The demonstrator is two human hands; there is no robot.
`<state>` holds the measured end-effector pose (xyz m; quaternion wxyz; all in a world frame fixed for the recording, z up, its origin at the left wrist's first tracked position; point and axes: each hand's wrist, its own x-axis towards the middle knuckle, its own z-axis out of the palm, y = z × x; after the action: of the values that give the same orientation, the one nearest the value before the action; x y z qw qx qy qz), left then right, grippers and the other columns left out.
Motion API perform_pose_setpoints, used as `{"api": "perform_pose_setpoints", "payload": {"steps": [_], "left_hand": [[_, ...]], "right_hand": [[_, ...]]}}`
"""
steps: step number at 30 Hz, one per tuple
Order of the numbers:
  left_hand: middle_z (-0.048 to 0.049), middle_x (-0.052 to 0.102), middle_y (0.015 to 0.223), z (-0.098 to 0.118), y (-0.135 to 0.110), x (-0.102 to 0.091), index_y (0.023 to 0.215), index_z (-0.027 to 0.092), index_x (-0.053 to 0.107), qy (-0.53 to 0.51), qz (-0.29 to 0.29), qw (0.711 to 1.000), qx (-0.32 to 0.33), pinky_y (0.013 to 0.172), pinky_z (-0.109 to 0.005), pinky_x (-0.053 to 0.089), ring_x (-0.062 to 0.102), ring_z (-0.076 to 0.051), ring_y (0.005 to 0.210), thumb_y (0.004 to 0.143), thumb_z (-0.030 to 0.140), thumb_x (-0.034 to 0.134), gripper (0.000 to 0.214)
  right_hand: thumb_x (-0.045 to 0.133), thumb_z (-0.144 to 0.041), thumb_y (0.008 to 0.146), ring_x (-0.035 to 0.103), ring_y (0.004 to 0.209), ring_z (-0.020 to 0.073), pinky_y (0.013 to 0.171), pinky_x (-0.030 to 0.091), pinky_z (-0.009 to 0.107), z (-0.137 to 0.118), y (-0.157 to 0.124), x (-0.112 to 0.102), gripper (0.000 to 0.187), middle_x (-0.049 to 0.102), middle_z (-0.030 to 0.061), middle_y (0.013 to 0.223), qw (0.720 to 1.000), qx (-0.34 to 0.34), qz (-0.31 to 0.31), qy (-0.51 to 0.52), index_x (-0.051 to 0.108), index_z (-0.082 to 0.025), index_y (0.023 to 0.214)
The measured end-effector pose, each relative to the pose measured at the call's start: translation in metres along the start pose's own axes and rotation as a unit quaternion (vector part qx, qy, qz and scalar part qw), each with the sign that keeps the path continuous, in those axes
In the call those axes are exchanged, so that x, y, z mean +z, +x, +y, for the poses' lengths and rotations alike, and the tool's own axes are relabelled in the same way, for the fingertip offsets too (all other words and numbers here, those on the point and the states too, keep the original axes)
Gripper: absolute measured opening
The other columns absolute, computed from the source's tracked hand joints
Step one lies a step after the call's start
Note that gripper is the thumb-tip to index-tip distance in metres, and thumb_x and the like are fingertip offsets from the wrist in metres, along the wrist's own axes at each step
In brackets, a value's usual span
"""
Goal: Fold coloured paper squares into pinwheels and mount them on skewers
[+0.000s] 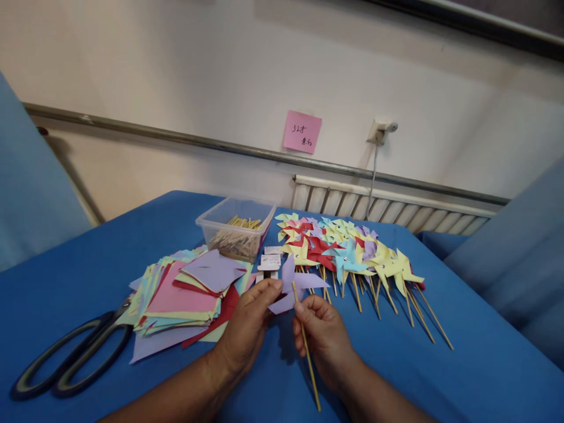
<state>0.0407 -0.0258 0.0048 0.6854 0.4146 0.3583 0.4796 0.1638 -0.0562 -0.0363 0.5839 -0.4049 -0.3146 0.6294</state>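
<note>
Right hand (324, 335) near centre pinches a thin wooden stick (308, 358). Its top meets a lilac paper pinwheel (304, 281), pinched by left hand (249, 326) fingers just above the blue counter (440, 376). Looks like mounting: steady alignment needed.

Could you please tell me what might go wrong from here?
The left hand pinches the purple pinwheel by its edge, so the paper could crease or tear. The stick in the right hand might slip off centre. The finished pinwheels lie close by and could be swept aside.
</note>
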Motion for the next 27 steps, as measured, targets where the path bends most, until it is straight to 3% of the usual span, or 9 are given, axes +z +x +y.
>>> {"api": "perform_pose_setpoints", "payload": {"steps": [7, 21, 27], "left_hand": [[-0.0011, 0.065, 0.069, 0.0, 0.005, -0.001, 0.083, 0.015, 0.062, 0.046, 0.029, 0.998, -0.018, 0.056, -0.023, 0.042, 0.056, -0.011, 0.056, 0.072, 0.033, 0.07, 0.023], [-0.0025, 0.067, 0.07, 0.006, 0.011, -0.006, 0.081, 0.014, 0.061, 0.082, 0.03, 0.996, 0.003, 0.058, -0.024, 0.043, 0.059, -0.013, 0.059, 0.067, 0.029, 0.073, 0.024], [-0.0018, 0.067, 0.066, 0.005, 0.012, -0.007, 0.078, 0.014, 0.061, 0.079, 0.052, 0.996, -0.003, 0.055, -0.023, 0.041, 0.057, -0.012, 0.055, 0.065, 0.028, 0.074, 0.024]], "right_hand": [[0.073, -0.048, 0.069, 0.048, 0.031, 0.0058, 0.027, 0.033, 0.012, 0.005, 0.0, 0.001, 0.04, 0.059, -0.005, 0.047, 1.0, 0.013, -0.016, -0.011, 0.047, -0.017, 0.069], [0.072, -0.047, 0.07, 0.048, 0.03, 0.0063, 0.027, 0.033, 0.012, 0.005, -0.001, 0.001, 0.039, 0.059, -0.0047, 0.048, 0.999, 0.016, -0.047, -0.008, 0.046, -0.018, 0.07], [0.072, -0.052, 0.066, 0.047, 0.031, 0.0063, 0.028, 0.032, 0.013, 0.004, -0.002, 0.004, 0.043, 0.058, -0.0057, 0.048, 0.998, 0.004, -0.016, -0.062, 0.046, -0.018, 0.071]]}}
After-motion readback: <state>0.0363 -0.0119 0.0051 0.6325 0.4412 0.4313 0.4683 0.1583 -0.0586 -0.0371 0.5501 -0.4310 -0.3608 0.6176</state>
